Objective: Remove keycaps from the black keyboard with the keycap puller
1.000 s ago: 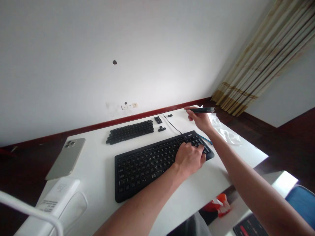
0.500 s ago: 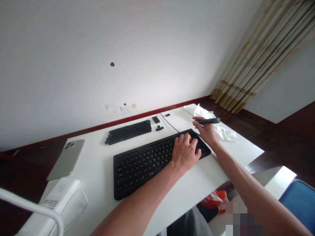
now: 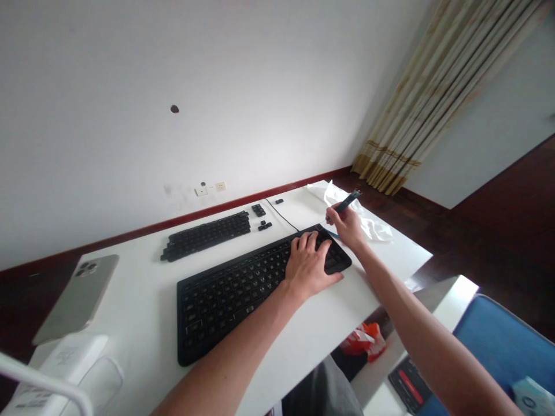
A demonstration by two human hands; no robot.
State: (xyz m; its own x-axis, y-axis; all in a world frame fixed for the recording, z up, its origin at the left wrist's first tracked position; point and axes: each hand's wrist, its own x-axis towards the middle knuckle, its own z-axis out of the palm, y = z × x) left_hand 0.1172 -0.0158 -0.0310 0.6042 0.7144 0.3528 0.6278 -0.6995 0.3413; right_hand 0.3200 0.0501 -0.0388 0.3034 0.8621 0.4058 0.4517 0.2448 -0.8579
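Nearest the camera, a white box [image 3: 65, 364] sits at the worktop's [image 3: 143, 323] left corner, with a phone [image 3: 76, 297] lying face down just beyond it. The black keyboard [image 3: 234, 289] lies slantwise across the middle of the worktop. The left hand [image 3: 309, 267] rests flat on its right end, grip released, fingers spread over the keys. Just past that end, the right hand [image 3: 347, 226] has its grip clenched on a dark pen-like tool [image 3: 347, 203], tip angled down toward the keyboard's far right corner. A crumpled clear plastic bag [image 3: 368, 222] lies behind it. Farther back sit rows of loose keycaps [image 3: 206, 236] and a thin black cable [image 3: 281, 215].
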